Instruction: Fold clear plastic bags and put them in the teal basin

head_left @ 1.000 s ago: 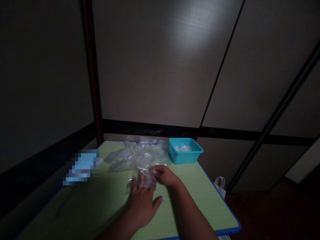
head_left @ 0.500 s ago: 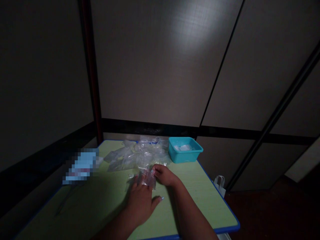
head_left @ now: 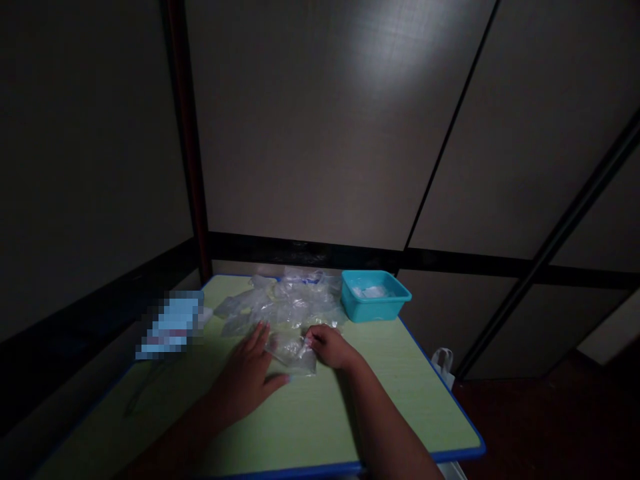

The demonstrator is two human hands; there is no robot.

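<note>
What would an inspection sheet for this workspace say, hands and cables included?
Surface: green table with blue edging.
Things: clear bag between the hands; crumpled plastic beyond it.
Clutter: teal tub with whitish contents, far right; pixelated blue item at the left edge.
Hands: left hand open beside the bag, contact unclear; right hand pinches the bag.
Cables: faint dark line near the blue item; cord or shadow, cannot tell.
Surroundings: brownish panels, dark reddish floor, white bag right of the table.
</note>
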